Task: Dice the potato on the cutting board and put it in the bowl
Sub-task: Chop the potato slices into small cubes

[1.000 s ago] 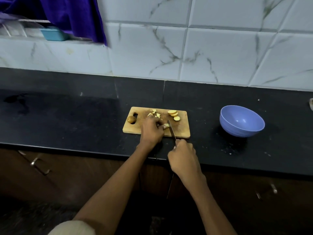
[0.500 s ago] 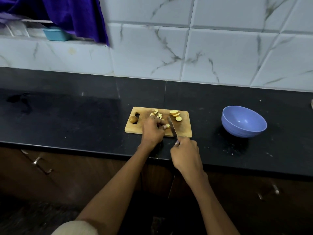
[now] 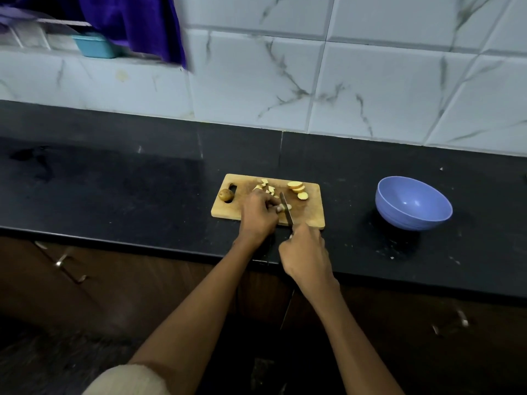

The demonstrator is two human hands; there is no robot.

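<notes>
A wooden cutting board (image 3: 309, 218) lies on the black counter. My left hand (image 3: 258, 216) pinches a small potato piece (image 3: 285, 207) against the board. My right hand (image 3: 306, 256) grips the handle of a knife (image 3: 286, 208), whose blade rests on that piece. Several diced bits (image 3: 266, 187) lie at the board's back. Round potato slices (image 3: 298, 189) sit at its back right. A potato end with skin (image 3: 225, 194) sits by the board's handle hole. The blue bowl (image 3: 413, 203) stands to the right, with nothing visible inside it.
A white marbled tile wall runs behind the counter (image 3: 114, 189). A purple cloth (image 3: 137, 21) and a teal container (image 3: 95, 45) sit on a ledge at the upper left. Dark cabinet fronts with metal handles (image 3: 61, 262) lie below the counter edge.
The knife blade has moved slightly along the potato piece under my left fingers. Both hands stay at the same spot on the board.
</notes>
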